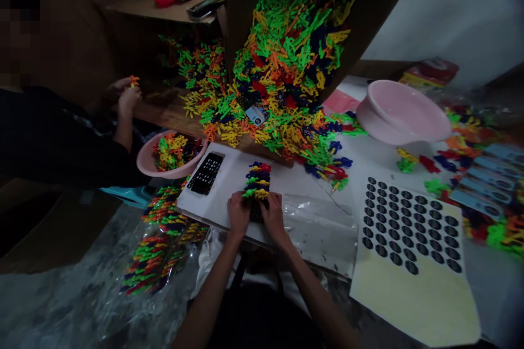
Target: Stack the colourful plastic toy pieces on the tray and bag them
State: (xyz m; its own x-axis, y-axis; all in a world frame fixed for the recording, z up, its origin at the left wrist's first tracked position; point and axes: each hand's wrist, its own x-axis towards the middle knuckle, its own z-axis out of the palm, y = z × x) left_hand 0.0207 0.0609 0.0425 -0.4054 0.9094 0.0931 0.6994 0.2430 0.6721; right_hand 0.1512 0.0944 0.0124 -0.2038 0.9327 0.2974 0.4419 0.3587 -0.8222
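A black slotted board (256, 212) lies at the table's front edge, with rows of small coloured plastic figures (257, 179) on its far part. The figures are blue, red, yellow and green; their exact shape is too small to tell. My left hand (238, 215) is closed on the board's left side, and my right hand (273, 215) grips its right side. Some fingers are hidden by the board and figures. To the left sits a second black slotted board (206, 173). Clear plastic film (317, 223) is spread right of my right hand.
A large heap of figures (282, 76) spills from a dark box at the back. A pink basin (403, 112) stands right, near a sheet of black oval stickers (413, 294). At left, a co-worker's hand (129, 99) holds orange pieces above another pink basin (143, 163). Filled bags (143, 264) lie below.
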